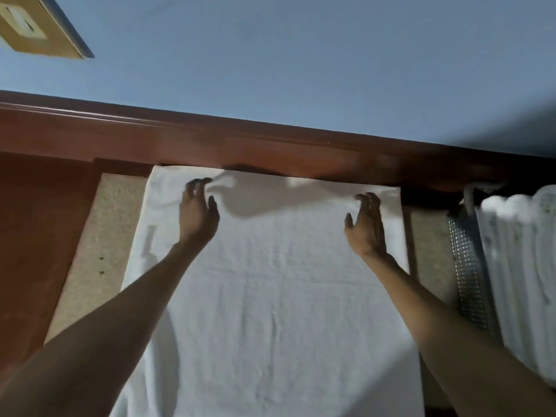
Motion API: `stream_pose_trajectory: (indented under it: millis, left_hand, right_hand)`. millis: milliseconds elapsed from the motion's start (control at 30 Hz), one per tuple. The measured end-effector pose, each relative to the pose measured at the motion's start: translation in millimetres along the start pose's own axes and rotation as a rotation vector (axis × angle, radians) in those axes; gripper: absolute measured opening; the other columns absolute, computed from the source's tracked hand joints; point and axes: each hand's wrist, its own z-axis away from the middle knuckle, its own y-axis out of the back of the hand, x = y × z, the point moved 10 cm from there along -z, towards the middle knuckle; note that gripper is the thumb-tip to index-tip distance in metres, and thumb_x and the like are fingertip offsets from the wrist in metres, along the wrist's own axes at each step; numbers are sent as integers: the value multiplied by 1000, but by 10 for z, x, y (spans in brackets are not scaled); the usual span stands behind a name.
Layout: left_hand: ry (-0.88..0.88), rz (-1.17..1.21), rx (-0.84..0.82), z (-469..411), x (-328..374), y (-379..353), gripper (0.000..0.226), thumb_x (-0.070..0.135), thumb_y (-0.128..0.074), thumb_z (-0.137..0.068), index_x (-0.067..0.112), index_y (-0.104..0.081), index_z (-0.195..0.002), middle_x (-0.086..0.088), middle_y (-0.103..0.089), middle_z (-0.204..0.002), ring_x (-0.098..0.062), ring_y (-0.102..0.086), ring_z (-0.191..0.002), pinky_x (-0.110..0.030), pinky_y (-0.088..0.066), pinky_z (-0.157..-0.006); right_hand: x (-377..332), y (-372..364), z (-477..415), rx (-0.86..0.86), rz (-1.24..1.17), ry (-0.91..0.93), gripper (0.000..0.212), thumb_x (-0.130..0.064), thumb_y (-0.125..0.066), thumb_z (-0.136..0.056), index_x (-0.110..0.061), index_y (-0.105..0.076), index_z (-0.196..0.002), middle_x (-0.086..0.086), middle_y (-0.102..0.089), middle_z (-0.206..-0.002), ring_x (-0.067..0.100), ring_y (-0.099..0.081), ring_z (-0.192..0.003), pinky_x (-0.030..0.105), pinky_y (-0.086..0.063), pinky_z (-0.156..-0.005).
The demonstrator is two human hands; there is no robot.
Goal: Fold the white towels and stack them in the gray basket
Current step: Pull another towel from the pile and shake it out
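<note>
A large white towel (270, 296) lies spread flat on the speckled counter, its far edge against the wooden ledge. My left hand (197, 215) hovers over the towel's far left part with fingers curled and apart. My right hand (365, 227) is over the far right part, fingers spread, holding nothing. At the right stands the gray mesh basket (466, 266), with several folded white towels (517, 266) stacked upright inside it.
A dark red wooden ledge (270, 149) runs along the back under a blue wall (301, 55). The speckled counter (99, 236) shows on the left, bordered by red wood. A tan wall plate (27, 25) is at the upper left.
</note>
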Motion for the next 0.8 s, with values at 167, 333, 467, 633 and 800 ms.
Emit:
stream_pose_trajectory:
  millis: [167, 333, 467, 633, 800]
  left_hand:
    - [-337, -121, -294, 212, 650, -992, 44, 21, -43, -102, 10, -52, -143, -17, -49, -150, -37, -44, -139, -52, -40, -112]
    - [-425, -325, -439, 331, 682, -1512, 60, 51, -17, -109, 33, -4, -165, 1, 4, -173, -22, 8, -159, -52, -1, -127]
    - [-393, -413, -410, 363, 670, -1569, 66, 58, -22, -108, 37, 7, -163, 6, 15, -171, -17, 17, -157, -51, 3, -127]
    - [-375, -443, -393, 364, 698, -1553, 65, 58, -22, -107, 39, 8, -162, 10, 16, -171, -15, 17, -157, -51, 1, -128]
    - [-372, -437, -396, 361, 719, -1553, 65, 57, -22, -107, 41, 8, -162, 11, 15, -171, -14, 16, -157, -51, 1, -128]
  right_hand:
    - [-417, -721, 296, -155, 113, 289, 45, -20, -47, -104, -6, -49, -147, 23, -37, -158, 37, -36, -147, 50, -40, -115]
    - [-357, -946, 193, -178, 194, 369, 53, -42, -31, -108, -20, -38, -157, 19, -26, -165, 35, -24, -153, 55, -24, -121]
    - [-69, -882, -13, -166, 206, 424, 61, -56, -27, -106, -27, -29, -160, 8, -17, -169, 25, -13, -157, 50, -16, -124]
    - [506, -574, -183, -85, 217, 370, 61, -56, -29, -107, -28, -24, -161, 4, -17, -170, 25, -12, -157, 48, -15, -126]
    - [1025, -319, -371, 5, 249, 111, 65, -59, -29, -105, -25, -25, -161, 4, -24, -167, 30, -16, -155, 50, -16, -123]
